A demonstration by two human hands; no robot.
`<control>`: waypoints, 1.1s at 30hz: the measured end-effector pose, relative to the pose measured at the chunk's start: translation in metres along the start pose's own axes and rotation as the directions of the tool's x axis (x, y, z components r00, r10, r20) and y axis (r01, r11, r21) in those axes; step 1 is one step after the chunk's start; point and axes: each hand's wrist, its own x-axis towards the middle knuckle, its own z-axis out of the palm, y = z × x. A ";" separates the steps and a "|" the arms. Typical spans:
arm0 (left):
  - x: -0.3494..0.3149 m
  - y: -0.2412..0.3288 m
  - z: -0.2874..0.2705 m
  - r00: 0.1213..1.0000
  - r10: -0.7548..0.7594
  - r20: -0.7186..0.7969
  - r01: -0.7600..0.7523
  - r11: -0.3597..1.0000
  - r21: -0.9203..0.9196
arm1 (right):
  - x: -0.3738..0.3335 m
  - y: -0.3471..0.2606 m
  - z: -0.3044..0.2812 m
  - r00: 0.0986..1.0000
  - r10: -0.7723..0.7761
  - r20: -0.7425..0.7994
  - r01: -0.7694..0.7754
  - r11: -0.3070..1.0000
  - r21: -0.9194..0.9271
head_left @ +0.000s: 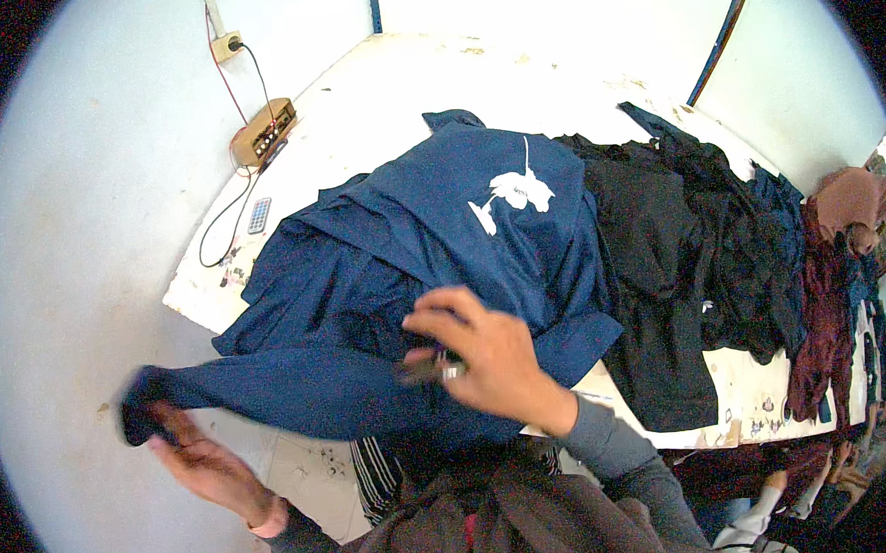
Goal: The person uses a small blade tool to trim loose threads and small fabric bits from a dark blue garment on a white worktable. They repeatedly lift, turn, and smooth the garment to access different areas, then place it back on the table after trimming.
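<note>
A navy blue garment (363, 271) with a white flower print (521, 190) is spread over the near part of the table. One long narrow part of it, like a sleeve, stretches left past the table edge, its dark end at my left hand (211, 467). My left fingers are at that end, partly covered by the cloth and blurred. Above the middle of the garment is my right hand (487, 354), fingers curled. Something small with a silvery glint shows beneath them, too blurred to name.
Black garments (652, 255) lie right of the navy one, with a maroon garment (825, 307) beyond. On the white table (373, 90) are a remote control (260, 216) and a brown box with cables (265, 134). A wall (81, 245) borders the left. Another person (850, 205) is at far right.
</note>
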 end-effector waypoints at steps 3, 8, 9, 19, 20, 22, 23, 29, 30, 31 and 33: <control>0.016 -0.017 -0.012 0.956 0.272 -0.114 -0.213 0.903 0.374 | 0.031 0.037 0.012 0.995 0.053 -0.082 -0.052 0.999 0.014; -0.050 -0.065 0.029 0.820 0.007 0.572 -0.355 0.790 0.500 | 0.102 0.058 0.074 0.981 0.173 0.092 -0.162 0.980 -0.117; -0.074 -0.064 0.052 0.753 -0.140 0.643 -0.342 0.752 0.564 | 0.110 0.066 0.082 0.967 0.211 0.146 -0.179 0.963 -0.202; -0.071 -0.125 0.025 0.656 -0.390 0.646 -0.512 0.399 0.761 | 0.151 0.220 -0.106 0.872 0.387 -0.299 -0.217 0.855 0.471; -0.064 -0.125 0.020 0.652 -0.409 0.639 -0.487 0.420 0.766 | 0.131 0.226 -0.135 0.758 0.504 -0.414 -0.344 0.848 0.402; -0.059 -0.137 0.011 0.751 -0.287 0.594 -0.351 0.588 0.729 | 0.077 0.251 -0.197 0.552 0.515 -0.656 -0.422 0.851 0.313; -0.060 -0.142 0.013 0.791 -0.369 0.488 -0.064 0.743 0.666 | 0.032 0.290 -0.244 0.494 0.463 -0.736 -0.399 0.873 0.281; -0.040 -0.087 0.047 0.877 -0.382 0.290 0.245 0.877 0.414 | -0.095 0.246 -0.256 0.673 0.519 -0.528 -0.718 0.629 -0.297; -0.034 -0.087 0.043 0.863 -0.385 0.327 0.200 0.854 0.480 | -0.088 0.222 -0.238 0.667 0.585 -0.462 -0.744 0.560 -0.364; -0.026 -0.089 0.037 0.840 -0.395 0.372 0.155 0.832 0.533 | -0.087 0.218 -0.229 0.722 0.534 -0.440 -0.685 0.639 -0.349; -0.015 -0.090 0.032 0.843 -0.312 0.439 -0.008 0.808 0.589 | -0.059 0.196 -0.193 0.733 0.591 -0.336 -0.629 0.777 -0.006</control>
